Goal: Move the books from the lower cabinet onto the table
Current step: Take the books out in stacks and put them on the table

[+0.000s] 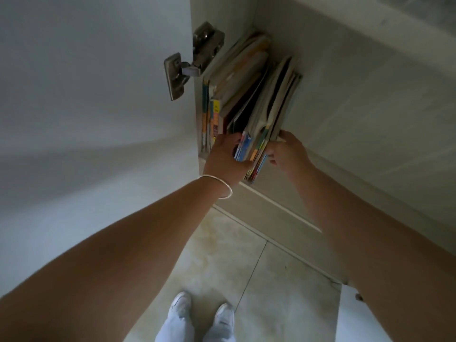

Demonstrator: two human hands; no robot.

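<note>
Colourful thin paper books bundle (pixel 256 146) mid frame | left hand (pixel 225 159) and right hand (pixel 287 154) grip hugs both sides | long side points up-right into white cabinet (pixel 345 99) | both hands equally near

Paper books (pixel 249 85) at 12 o'clock in the cabinet (pixel 345 82), pages matt and cream, some covers soft and curling. Glossy printed covers on the bundle (pixel 256 149) just above centre, gripped between left hand (pixel 223 159) and right hand (pixel 287 154). Smooth matt white laminate on the door (pixel 86 95) at 9 o'clock and on the cabinet walls. Brushed metal hinge (pixel 190 62) at 11 o'clock, dull sheen. Thin polished metal bangle (pixel 222 186) on the left wrist. Smooth pale floor tiles (pixel 246 262) at 6 o'clock, faintly mottled. White shoes (pixel 204 314), material unclear.
</note>
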